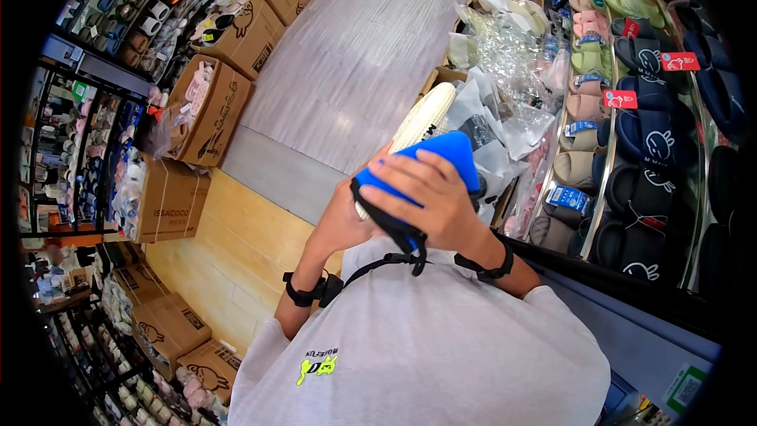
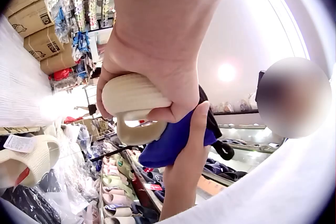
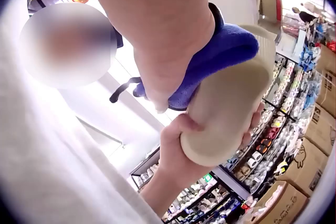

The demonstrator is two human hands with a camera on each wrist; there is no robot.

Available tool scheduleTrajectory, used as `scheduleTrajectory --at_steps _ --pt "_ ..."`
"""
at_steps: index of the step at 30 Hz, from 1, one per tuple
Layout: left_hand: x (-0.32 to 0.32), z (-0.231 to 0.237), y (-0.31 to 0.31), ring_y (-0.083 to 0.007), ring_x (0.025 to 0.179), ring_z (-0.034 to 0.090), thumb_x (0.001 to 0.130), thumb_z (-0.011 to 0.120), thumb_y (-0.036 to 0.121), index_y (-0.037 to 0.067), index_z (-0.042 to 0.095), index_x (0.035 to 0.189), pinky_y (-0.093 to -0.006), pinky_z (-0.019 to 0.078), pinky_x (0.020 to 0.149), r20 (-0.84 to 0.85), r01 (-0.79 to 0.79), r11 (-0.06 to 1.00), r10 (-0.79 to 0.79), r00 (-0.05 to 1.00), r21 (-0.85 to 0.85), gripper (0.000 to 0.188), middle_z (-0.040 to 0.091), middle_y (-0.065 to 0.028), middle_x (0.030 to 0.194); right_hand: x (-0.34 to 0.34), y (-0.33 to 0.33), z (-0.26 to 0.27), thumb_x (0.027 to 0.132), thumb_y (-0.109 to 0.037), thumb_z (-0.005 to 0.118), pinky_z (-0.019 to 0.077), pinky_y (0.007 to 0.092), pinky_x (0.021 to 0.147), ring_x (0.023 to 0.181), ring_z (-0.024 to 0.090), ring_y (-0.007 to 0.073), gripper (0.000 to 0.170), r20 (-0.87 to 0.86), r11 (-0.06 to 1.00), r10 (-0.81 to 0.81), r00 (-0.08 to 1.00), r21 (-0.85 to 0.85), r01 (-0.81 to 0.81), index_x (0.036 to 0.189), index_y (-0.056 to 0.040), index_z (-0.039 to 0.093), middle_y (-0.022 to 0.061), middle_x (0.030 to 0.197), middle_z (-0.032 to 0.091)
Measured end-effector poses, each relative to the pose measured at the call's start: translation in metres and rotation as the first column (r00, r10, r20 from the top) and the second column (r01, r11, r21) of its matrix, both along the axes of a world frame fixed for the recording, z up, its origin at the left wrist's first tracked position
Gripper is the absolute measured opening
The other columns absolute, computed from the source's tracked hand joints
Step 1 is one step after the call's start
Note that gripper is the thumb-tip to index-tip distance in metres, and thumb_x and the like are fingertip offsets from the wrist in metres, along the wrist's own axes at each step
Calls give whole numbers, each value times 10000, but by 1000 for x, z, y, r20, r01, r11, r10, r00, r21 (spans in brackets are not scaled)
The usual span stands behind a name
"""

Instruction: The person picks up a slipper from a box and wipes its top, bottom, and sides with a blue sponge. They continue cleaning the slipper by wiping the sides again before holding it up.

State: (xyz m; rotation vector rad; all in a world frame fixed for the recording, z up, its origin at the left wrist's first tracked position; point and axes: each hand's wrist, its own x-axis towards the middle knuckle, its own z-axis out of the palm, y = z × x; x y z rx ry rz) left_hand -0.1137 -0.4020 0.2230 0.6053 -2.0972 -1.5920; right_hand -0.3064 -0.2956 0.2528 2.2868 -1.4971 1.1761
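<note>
A cream slide slipper with a ribbed surface and dark lettering is held up in front of the chest. My left hand grips it near one end, thumb on one side and fingers round the other in the right wrist view. My right hand holds a blue plush pad with black edging and a black cord loop. In the right wrist view the plush side lies along the slipper's smooth inner face. The right fingers bend over the pad's back.
Shelves of slippers with red tags rise at the right. Beside them are slippers in clear plastic bags. Cardboard boxes line the left side of the wooden floor, with more shoe racks behind.
</note>
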Motion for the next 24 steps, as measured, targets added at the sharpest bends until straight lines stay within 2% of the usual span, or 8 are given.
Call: scheduleTrajectory --at_steps 1,5,9,11,13,15,19,24 --pt "0 -6 -3 -224 1233 684 744 910 96 15 511 1607 -389 530 1083 27 14 998 -12 1000 -67 954 689 -187 1452 -6 -1 4 916 -263 711 419 478 1190 1392 624 288 496 57 1000 -20 998 18 19 1399 -157 737 100 1474 687" --pt "-4 4 7 -262 1210 702 789 744 41 -9 580 1500 -381 528 1044 48 -28 996 24 999 79 731 724 -189 1335 -13 -4 -1 884 -396 837 410 521 1186 1360 629 319 561 150 973 -217 964 -42 226 1388 -164 753 105 1475 688" --pt "-7 -7 8 -323 1188 735 820 754 73 -16 635 1401 -410 548 1042 53 26 999 -25 998 -19 600 756 -200 1255 8 6 -4 971 -329 697 412 480 1190 1356 641 273 435 8 972 -227 974 -54 227 1367 -160 762 99 1456 702" --pt "-13 4 16 -348 1171 747 829 773 51 -17 653 1339 -418 559 1014 -36 -54 995 51 998 -80 529 762 -204 1233 5 8 -9 974 -295 672 416 452 1189 1355 645 250 422 -130 986 -153 980 -80 143 1365 -164 760 96 1453 704" --pt "-7 -4 8 -330 1159 745 824 775 38 -23 642 1361 -414 557 1018 24 16 997 -14 1000 -77 556 755 -205 1240 -5 6 -5 963 -305 703 409 462 1196 1362 641 265 444 -19 994 -105 994 -23 105 1381 -161 747 104 1472 691" --pt "-5 -4 7 -294 1139 720 749 680 -22 -9 593 1469 -384 539 1037 79 -9 997 2 997 80 725 743 -192 1232 -12 4 -1 945 -347 754 404 491 1196 1361 639 283 479 41 986 -168 985 -4 168 1386 -157 746 110 1473 688" --pt "-3 -3 3 -253 1172 700 742 657 -9 5 553 1545 -371 523 1060 57 15 997 -19 998 79 809 728 -191 1304 -11 6 0 935 -359 769 410 508 1189 1354 639 295 488 100 984 -169 980 -34 174 1380 -158 754 114 1467 688" --pt "-5 0 8 -264 1406 627 765 636 -41 2 502 1612 -401 457 1197 -3 28 996 -28 1000 88 859 639 -213 1551 -7 11 -5 933 -326 754 424 476 1196 1380 630 269 486 -95 1000 -6 995 -21 4 1390 -162 740 92 1472 687"
